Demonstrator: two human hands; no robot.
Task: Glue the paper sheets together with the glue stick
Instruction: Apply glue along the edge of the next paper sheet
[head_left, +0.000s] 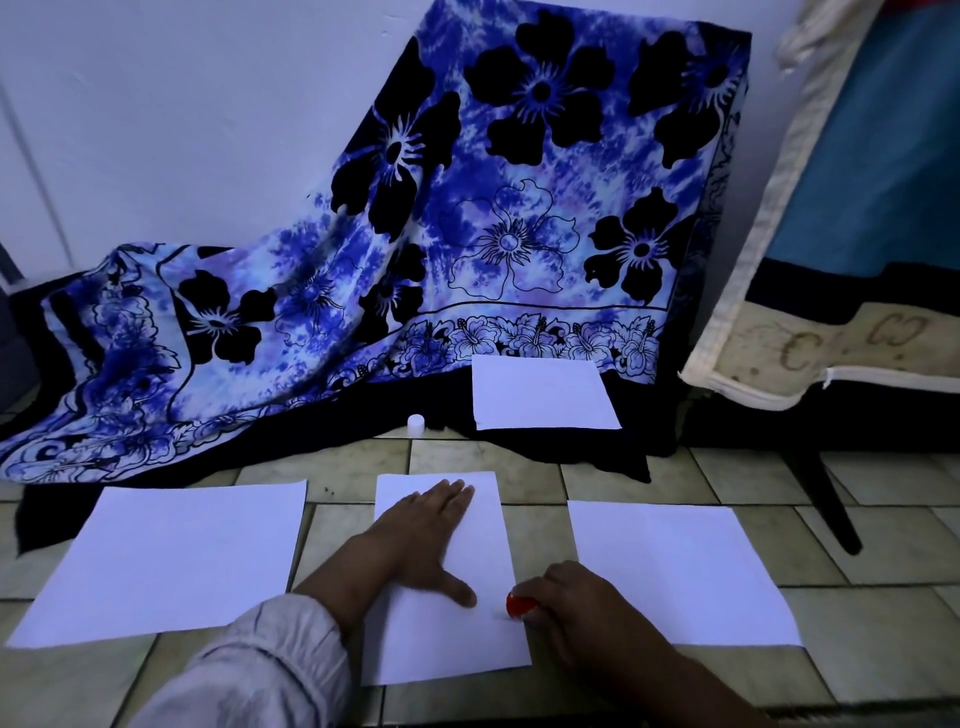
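Note:
Several white paper sheets lie on the tiled floor. My left hand (426, 540) rests flat, fingers spread, on the middle sheet (452, 644). My right hand (576, 608) grips a red glue stick (519, 605) and holds its tip against that sheet's right edge. A larger sheet (171, 561) lies to the left and another sheet (675, 571) to the right. A fourth sheet (545, 392) lies farther back on the dark cloth. A small white cap (415, 422) stands on the floor near it.
A blue flowered cloth (467, 208) drapes over something against the wall and spills onto the floor at the left. A mattress edge (779, 364) and a dark furniture leg (831, 504) stand at the right.

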